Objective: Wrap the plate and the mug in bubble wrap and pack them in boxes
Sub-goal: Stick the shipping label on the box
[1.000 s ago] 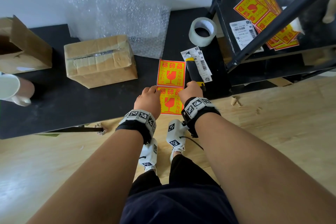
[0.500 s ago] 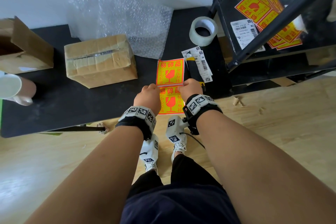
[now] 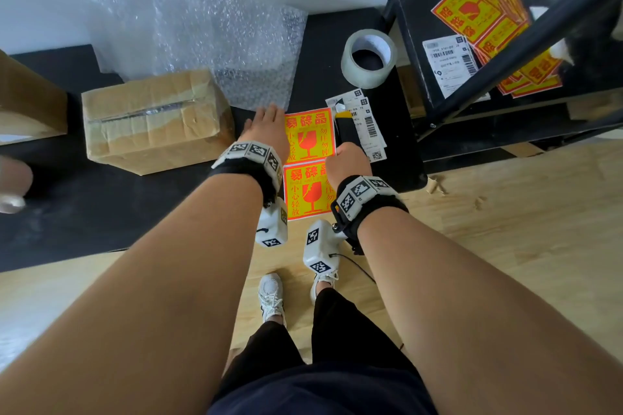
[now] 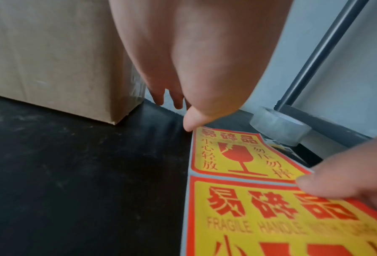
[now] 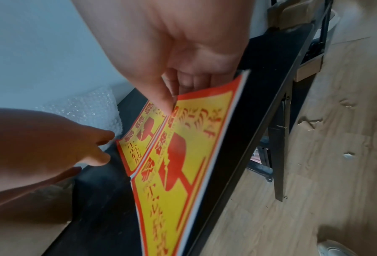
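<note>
A strip of two yellow-and-red fragile stickers lies on the black table. My right hand pinches its right edge near the seam, thumb on top and fingers beneath, and that side is raised off the table. My left hand reaches forward with straight fingers beside the far sticker's left edge, its thumb tip at that sticker's corner. A taped cardboard box stands just left of that hand. A blurred mug shows at the left edge. No plate is in view.
Bubble wrap lies behind the box against the wall. A clear tape roll, a black-and-yellow knife and shipping labels sit right of the stickers. An open box is far left. A black shelf holds more stickers.
My left hand has left the near sticker, straightened its fingers and moved forward to the far sticker's left corner. My right hand keeps its pinch on the strip.
</note>
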{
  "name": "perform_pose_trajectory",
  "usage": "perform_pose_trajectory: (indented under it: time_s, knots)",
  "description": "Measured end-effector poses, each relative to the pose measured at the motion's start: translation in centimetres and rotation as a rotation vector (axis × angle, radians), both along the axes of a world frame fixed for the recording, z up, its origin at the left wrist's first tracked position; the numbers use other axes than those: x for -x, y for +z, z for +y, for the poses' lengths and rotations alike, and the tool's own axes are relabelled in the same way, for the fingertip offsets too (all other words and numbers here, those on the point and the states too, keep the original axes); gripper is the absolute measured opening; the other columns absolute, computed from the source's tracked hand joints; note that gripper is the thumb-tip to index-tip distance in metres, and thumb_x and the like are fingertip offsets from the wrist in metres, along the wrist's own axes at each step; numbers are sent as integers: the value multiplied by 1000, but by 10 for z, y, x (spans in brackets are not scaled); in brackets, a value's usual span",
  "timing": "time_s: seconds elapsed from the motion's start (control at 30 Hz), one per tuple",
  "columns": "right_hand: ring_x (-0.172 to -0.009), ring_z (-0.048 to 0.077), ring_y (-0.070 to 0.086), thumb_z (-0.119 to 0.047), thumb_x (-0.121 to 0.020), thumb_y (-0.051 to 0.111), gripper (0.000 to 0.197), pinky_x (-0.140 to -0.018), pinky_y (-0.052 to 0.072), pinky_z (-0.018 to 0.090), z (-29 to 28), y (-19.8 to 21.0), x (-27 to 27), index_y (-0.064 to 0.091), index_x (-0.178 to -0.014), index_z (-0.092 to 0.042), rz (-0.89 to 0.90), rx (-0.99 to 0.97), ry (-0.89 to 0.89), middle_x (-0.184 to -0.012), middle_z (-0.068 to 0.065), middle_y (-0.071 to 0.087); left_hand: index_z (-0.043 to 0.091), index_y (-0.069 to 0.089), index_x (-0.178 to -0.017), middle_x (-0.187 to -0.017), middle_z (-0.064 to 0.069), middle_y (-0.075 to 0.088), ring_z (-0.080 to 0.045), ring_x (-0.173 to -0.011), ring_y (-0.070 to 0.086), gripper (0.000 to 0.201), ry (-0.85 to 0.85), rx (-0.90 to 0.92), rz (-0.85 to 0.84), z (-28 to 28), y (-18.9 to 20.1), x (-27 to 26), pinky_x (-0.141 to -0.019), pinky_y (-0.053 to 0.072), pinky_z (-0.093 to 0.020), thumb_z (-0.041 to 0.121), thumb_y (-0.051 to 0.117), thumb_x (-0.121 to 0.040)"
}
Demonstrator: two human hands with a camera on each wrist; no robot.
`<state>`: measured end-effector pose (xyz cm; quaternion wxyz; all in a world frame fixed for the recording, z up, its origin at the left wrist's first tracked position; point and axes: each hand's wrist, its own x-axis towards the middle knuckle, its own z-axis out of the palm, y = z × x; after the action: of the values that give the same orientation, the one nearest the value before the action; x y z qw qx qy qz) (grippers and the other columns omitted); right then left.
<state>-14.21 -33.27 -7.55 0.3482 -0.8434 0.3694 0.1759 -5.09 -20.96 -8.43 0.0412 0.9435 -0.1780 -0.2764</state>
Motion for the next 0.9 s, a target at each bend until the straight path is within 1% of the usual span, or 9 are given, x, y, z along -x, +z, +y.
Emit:
perform_pose_trajectory:
  time_s: [0.07, 0.13, 0.27, 0.5, 0.63, 0.7, 0.77, 0.83, 0.9]
  knots:
    - [-72, 21, 49, -11, -94, 44, 5, -54, 32, 28, -1, -1, -1, 49, -95, -11, 4, 11, 3, -75, 1, 46, 13, 2, -155, -162, -2, -4, -24, -149, -4, 67, -14, -32, 45, 0, -4, -5, -119, 8, -48, 14, 39, -99]
    - [-65, 19, 47, -10, -92, 45, 4, -50, 29, 28, -1, -1, 0, 47, -89, -11, 7, 26, -1, -70, 0, 43, 13, -2, -154, -162, -3, -8, -24, -149, -6, 67, -32, -64, 51, -1, -6, -4, -119, 8, -49, 14, 37, -99]
    - [-54, 14, 37, -10, -88, 49, 23, -47, 25, 27, -3, 4, -2, 36, -71, -15, -19, 21, -31, -67, 0, 39, 12, -6, -154, -161, -4, -12, -24, -149, -8, 64, -51, -140, 8, -3, -6, 3, -120, 8, -49, 12, 29, -100]
    - [-53, 14, 35, -15, -87, 51, 22, -47, 22, 28, -7, 13, 1, 38, -70, -12, -61, 61, -45, -65, 1, 39, 12, -9, -153, -161, -2, -16, -21, -149, -9, 71, -6, -164, 28, -6, 1, -2, -120, 7, -49, 3, 31, -95]
    - [-57, 17, 36, -9, -85, 49, 14, -49, 29, 28, -10, 16, 3, 41, -73, -12, -136, 51, -116, -68, 3, 41, 13, -3, -154, -162, -5, -6, -23, -149, -2, 77, 66, -27, 32, -6, 9, -7, -120, 10, -47, -2, 38, -91]
    - [-59, 16, 40, -8, -86, 48, 12, -49, 33, 28, -12, 21, 1, 46, -75, -12, -192, 43, -133, -70, 1, 45, 15, 6, -154, -162, -7, 1, -26, -149, 4, 77, 74, 56, -32, -6, 18, -6, -119, 16, -46, -4, 41, -89]
    - [-62, 15, 43, -10, -89, 49, 16, -47, 30, 25, -13, 26, -1, 47, -74, -14, -235, 31, -140, -71, -1, 47, 15, 15, -153, -161, -7, 8, -28, -147, 12, 73, 106, 139, -91, -5, 29, -5, -117, 23, -45, -5, 42, -88]
    - [-61, 14, 45, -13, -92, 51, 14, -46, 31, 23, -14, 35, -3, 53, -77, -13, -278, 13, -154, -76, 2, 54, 14, 25, -150, -158, -9, 22, -29, -143, 24, 62, 162, 223, -121, -5, 42, -1, -112, 29, -43, 1, 43, -92]
    - [-62, 15, 49, -15, -91, 54, 13, -49, 38, 25, -15, 44, -5, 62, -84, -7, -331, -14, -183, -82, 9, 62, 12, 31, -147, -148, -13, 39, -31, -135, 38, 51, 241, 291, -103, -4, 56, 4, -107, 34, -41, 13, 43, -98]
